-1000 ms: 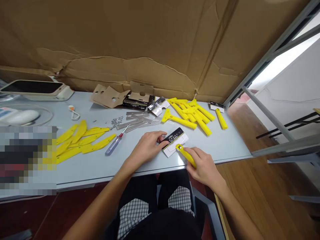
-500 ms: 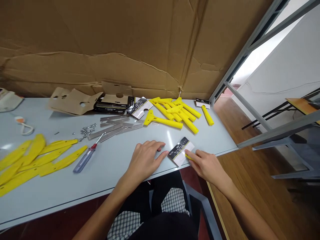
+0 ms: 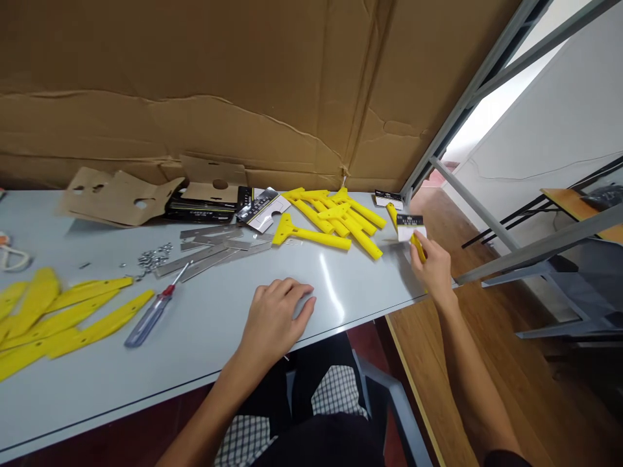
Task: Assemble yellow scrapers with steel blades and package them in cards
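Note:
My right hand [image 3: 437,267] grips the yellow handle of a scraper [image 3: 417,248] near the table's right end. A black-and-white header card [image 3: 411,228] covers the head of this scraper. Just behind it lies another carded scraper [image 3: 390,211], partly hidden by the held one. My left hand [image 3: 276,316] rests on the table by the front edge, thumb apart from the loosely bent fingers, with nothing in it. Beyond the left hand lies a bare yellow scraper [image 3: 311,238], in front of a pile of yellow scraper handles [image 3: 359,220].
Thin metal blades [image 3: 209,254], small screws [image 3: 154,257] and a screwdriver [image 3: 150,316] lie left of centre. Yellow flat pieces [image 3: 97,321] spread at far left. Folded cards [image 3: 121,194] stand before the cardboard wall [image 3: 219,58]. A metal frame [image 3: 479,214] borders the right end.
My right hand has carried the carded scraper from the front edge towards the back right. My left hand has stayed on the table. The view has shifted slightly right.

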`<state>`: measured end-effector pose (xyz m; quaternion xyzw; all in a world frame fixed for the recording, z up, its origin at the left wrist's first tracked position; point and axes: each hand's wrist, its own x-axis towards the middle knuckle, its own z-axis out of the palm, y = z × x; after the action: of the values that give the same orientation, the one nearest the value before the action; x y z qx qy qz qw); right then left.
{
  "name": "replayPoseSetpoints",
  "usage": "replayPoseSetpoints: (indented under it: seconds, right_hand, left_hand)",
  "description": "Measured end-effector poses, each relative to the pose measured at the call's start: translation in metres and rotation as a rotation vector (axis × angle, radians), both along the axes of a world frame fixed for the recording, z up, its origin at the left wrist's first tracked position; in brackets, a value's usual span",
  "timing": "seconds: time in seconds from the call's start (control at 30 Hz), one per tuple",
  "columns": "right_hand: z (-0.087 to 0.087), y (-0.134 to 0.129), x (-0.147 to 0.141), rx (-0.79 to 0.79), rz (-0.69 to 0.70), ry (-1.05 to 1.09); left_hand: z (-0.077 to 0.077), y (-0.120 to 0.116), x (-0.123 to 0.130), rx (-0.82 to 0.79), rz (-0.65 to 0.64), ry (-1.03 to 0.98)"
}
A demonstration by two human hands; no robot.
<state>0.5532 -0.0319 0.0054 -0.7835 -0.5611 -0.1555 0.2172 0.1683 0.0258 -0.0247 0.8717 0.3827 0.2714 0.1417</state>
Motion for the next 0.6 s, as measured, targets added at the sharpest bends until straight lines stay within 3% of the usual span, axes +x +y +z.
replayPoseSetpoints:
  seconds: [0.1, 0.2, 0.47, 0.6]
  right_hand:
    - [0.014, 0.054, -0.002, -0.031, -0.068, -0.029]
    - [0.027, 0.091, -0.001, -0.082, -0.089, -0.033]
    - [0.055, 0.137, 0.001, 0.106, -0.077, -0.113]
    - [0.046, 0.151, 0.001, -0.184, -0.154, -0.105]
  left_hand:
    - [0.001, 0.0, 0.0, -0.017, -0.002, 0.001]
    - [0.002, -0.001, 0.0, -0.037, 0.003, 0.002]
    - [0.004, -0.003, -0.001, -0.046, -0.016, 0.01]
    - [0.006, -0.003, -0.001, -0.071, -0.009, 0.011]
